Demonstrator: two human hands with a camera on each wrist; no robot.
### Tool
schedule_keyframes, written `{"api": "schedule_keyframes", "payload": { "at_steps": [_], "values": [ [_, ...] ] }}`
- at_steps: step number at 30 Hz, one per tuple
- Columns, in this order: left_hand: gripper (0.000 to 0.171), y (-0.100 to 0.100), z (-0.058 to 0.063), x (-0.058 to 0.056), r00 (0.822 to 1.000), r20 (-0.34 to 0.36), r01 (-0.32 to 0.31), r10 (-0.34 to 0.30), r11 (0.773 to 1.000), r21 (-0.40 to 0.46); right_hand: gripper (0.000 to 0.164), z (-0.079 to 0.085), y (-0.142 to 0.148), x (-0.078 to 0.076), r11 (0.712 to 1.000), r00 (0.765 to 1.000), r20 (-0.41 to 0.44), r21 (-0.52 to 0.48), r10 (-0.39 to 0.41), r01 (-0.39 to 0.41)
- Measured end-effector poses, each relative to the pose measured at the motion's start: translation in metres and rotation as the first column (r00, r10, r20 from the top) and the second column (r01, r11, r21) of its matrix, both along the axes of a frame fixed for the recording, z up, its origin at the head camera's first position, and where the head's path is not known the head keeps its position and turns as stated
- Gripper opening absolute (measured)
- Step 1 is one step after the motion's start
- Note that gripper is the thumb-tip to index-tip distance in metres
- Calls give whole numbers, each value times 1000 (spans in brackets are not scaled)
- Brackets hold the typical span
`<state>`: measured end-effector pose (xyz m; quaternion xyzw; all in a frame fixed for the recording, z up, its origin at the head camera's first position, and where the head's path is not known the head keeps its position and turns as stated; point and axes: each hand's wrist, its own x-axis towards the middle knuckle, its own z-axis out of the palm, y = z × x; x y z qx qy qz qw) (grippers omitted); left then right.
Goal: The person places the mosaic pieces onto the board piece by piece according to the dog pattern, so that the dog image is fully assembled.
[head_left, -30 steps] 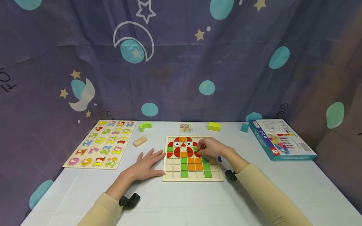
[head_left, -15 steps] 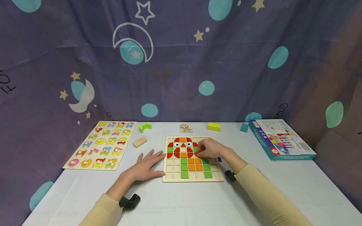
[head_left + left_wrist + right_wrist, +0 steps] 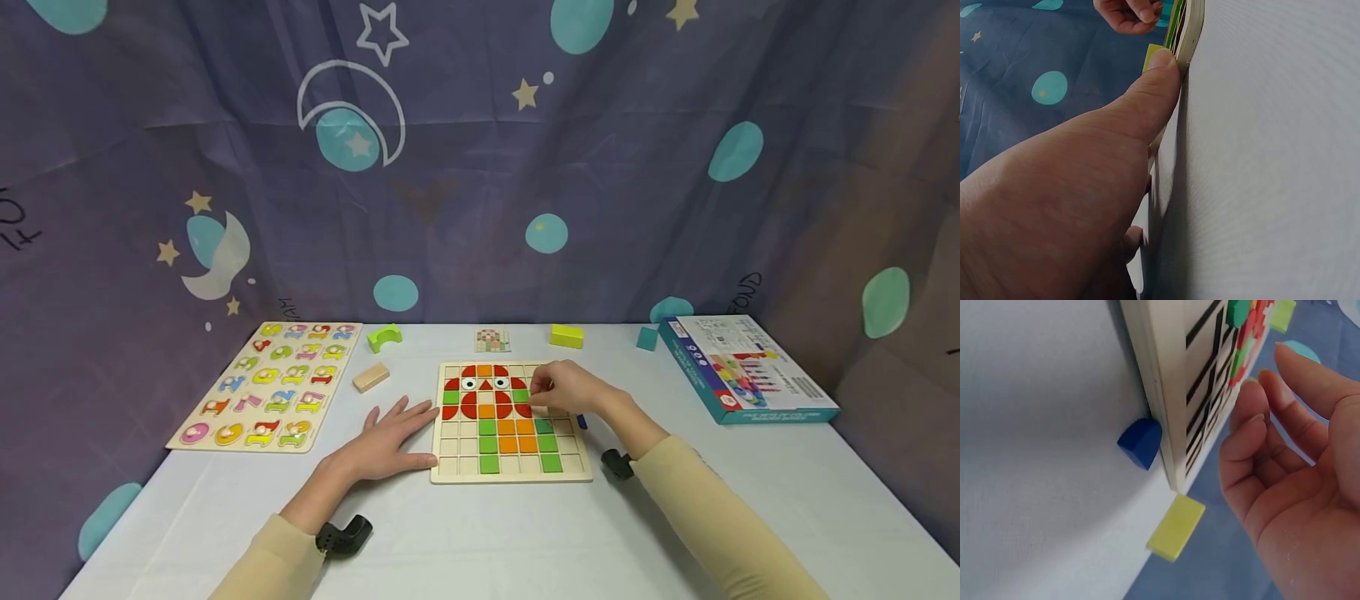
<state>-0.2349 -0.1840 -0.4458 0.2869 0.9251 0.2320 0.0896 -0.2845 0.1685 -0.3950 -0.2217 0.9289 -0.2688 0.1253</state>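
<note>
Bracing the mosaic puzzle board (image 3: 510, 475) at mid-worktop, the left hand (image 3: 390, 437) lies flat — thumb against its edge, holding nothing; the right hand (image 3: 570, 390) hovers above the grid, fingers loosely curled, empty — blue piece (image 3: 1140, 442) beside the board.

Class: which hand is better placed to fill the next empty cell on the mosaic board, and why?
Probably the right hand: it hovers over the mosaic board, fingers loosely curled and empty, with a blue piece beside the board's edge. The left hand lies flat, steadying the board's left edge.
</note>
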Motion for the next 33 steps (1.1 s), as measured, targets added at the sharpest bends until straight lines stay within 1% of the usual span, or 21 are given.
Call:
{"api": "schedule_keyframes", "payload": {
  "at_steps": [8,14,20,24,29,33],
  "values": [
    [83,1,1,0,1000,5,4,-3,1000,-2,9,1,23,6,994,998,19,-98,-52,54],
    [83,0,1,0,1000,5,0,0,1000,4,9,0,42,12,990,998,11,-133,-55,56],
    [83,1,1,1,1000,8,-4,4,1000,3,11,-3,59,18,990,998,14,-133,-54,55],
    [83,1,1,1,1000,14,-9,9,1000,-1,13,-4,68,22,990,998,45,-131,-50,56],
    [83,1,1,2,1000,23,-11,10,1000,3,16,-7,76,25,991,993,113,-124,-29,43],
    [83,1,1,2,1000,21,-12,12,1000,0,16,-11,79,27,994,992,123,-109,-12,26]
  ]
}}
